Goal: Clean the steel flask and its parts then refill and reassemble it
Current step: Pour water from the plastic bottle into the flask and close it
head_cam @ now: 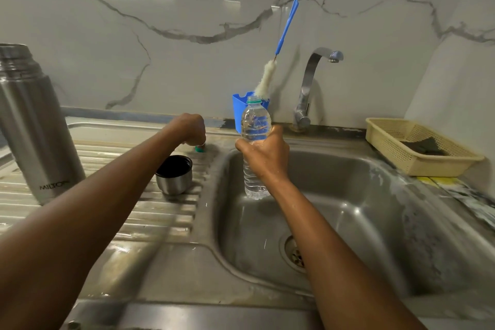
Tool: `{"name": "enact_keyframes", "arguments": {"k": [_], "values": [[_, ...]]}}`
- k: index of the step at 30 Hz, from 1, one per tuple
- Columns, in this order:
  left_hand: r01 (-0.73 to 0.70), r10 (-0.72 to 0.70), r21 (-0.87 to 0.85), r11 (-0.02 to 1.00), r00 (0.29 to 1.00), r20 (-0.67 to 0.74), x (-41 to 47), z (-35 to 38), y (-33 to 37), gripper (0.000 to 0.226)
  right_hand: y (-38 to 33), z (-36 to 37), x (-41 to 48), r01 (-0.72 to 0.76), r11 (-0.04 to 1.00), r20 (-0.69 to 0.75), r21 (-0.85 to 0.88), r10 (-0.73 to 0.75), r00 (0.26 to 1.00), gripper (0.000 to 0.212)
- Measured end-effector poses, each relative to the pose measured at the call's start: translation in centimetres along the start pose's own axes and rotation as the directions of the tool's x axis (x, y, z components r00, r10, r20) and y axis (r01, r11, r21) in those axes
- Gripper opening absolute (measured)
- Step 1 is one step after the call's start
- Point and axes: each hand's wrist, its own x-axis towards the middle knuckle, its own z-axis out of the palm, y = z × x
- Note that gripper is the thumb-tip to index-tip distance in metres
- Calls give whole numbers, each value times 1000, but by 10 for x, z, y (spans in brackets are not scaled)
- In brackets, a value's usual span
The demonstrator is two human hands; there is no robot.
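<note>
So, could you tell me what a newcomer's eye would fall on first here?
The clear plastic water bottle, uncapped and upright in the right hand over the steel sink basin; the left hand pinches a small green cap on the ridged drainboard. Then the tall steel flask at far left, and the blue-handled bottle brush sticking up behind the bottle.

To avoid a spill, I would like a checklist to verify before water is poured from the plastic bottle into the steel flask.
1. Cap off the bottle: ok, neck is open.
2. Grip of the right hand on bottle: ok, fingers wrap its middle.
3. The steel flask upright, outer lid off: ok.
4. The left hand free to steady flask: not ok, it pinches the teal cap on the drainboard.
5. Bottle above flask mouth: not ok, it is over the sink.
6. Flask inside clean: cannot tell.
</note>
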Motion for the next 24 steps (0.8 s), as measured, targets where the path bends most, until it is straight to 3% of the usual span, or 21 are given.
{"name": "enact_keyframes", "arguments": {"k": [7,15,20,24], "values": [[24,-98,-325,945,972,-215,-61,-31,5,38,-13,1,-8,40,999,5,-7,-40,999,49],[47,-223,-422,906,899,-378,-143,-50,-3,37,-40,-11,-23,2,1000,-94,1,-2,996,54],[85,-354,-558,826,849,-393,-204,-51,-16,47,-59,-29,-58,18,1000,-98,0,-18,995,56],[152,-529,-645,749,722,-445,-240,-40,-26,45,-65,-40,-80,14,1000,-90,15,-13,996,53]]}}
